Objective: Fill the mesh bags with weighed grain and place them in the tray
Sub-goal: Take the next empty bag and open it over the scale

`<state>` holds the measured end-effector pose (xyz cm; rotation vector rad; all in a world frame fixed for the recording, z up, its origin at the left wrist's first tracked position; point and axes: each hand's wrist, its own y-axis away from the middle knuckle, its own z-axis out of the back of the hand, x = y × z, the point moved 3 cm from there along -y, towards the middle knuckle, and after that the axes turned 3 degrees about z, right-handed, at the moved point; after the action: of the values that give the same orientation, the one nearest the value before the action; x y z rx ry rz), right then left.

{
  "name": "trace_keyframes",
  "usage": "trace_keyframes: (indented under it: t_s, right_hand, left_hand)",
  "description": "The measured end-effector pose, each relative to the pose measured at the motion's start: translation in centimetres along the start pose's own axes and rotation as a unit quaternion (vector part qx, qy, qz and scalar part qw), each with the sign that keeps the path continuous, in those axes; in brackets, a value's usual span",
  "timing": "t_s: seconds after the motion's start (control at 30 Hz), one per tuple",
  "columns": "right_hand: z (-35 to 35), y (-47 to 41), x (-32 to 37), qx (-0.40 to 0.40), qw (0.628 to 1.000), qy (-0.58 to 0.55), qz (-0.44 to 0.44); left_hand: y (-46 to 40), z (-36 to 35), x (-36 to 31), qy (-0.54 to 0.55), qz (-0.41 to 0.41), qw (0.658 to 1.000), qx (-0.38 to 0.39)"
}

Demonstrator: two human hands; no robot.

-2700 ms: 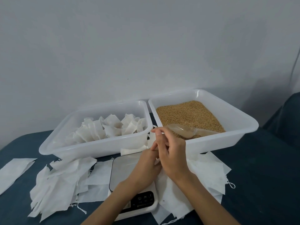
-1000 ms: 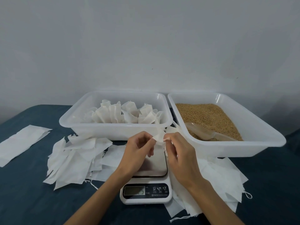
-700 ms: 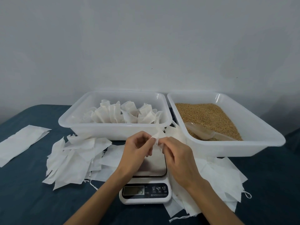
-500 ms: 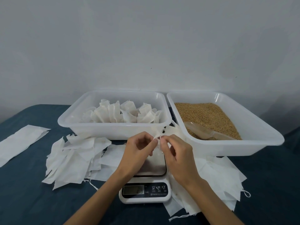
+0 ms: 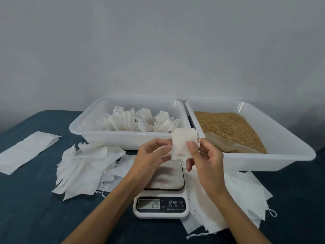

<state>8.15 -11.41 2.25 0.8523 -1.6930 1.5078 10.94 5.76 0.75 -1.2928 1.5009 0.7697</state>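
A small white mesh bag (image 5: pixel 182 141) stands upright above the scale (image 5: pixel 162 191), pinched by both hands. My left hand (image 5: pixel 151 155) holds its left edge and my right hand (image 5: pixel 204 159) pinches its lower right side with the thumb on the front. The scale's display reads 25 and its plate is bare. The left white tray (image 5: pixel 88 127) holds several filled bags. The right tray (image 5: pixel 281 155) holds brown grain (image 5: pixel 226 125) with a clear scoop (image 5: pixel 223 141) lying in it.
Loose empty bags lie in a pile (image 5: pixel 88 166) left of the scale and another pile (image 5: pixel 237 199) under my right forearm. A flat white sheet (image 5: pixel 26 148) sits far left on the dark blue cloth (image 5: pixel 35 208). A grey wall stands behind the trays.
The bag, crumpled between my fingertips before, is now spread flat and raised in front of the trays. Both hands have drawn slightly apart.
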Motion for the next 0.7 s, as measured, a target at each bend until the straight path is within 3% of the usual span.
trace_keyframes:
  t_s: [0.1,0.2,0.3,0.43,0.6,0.7]
  right_hand:
    - [0.07,0.22,-0.11,-0.018,0.995,0.092,0.025]
    - [0.28,0.13,0.04,-0.064,0.964,0.235,0.104]
    - [0.40,0.16,0.18,-0.088,0.944,0.281,0.151]
    - [0.32,0.21,0.08,-0.078,0.946,0.277,0.148]
    - [0.51,0.16,0.19,-0.093,0.969,0.216,0.081]
    - [0.41,0.04,0.19,-0.047,0.981,0.185,0.035]
  left_hand:
    - [0.25,-0.03,-0.17,0.037,0.017,0.999,-0.008]
    - [0.31,0.29,-0.51,0.020,0.015,0.998,-0.060]
    - [0.41,0.53,-0.79,0.032,0.007,0.996,-0.081]
    - [0.36,0.68,-0.81,0.013,0.000,0.996,-0.084]
    - [0.53,0.06,-0.31,-0.014,0.000,1.000,-0.011]
    - [0.42,0.07,0.04,-0.034,-0.010,0.999,-0.013]
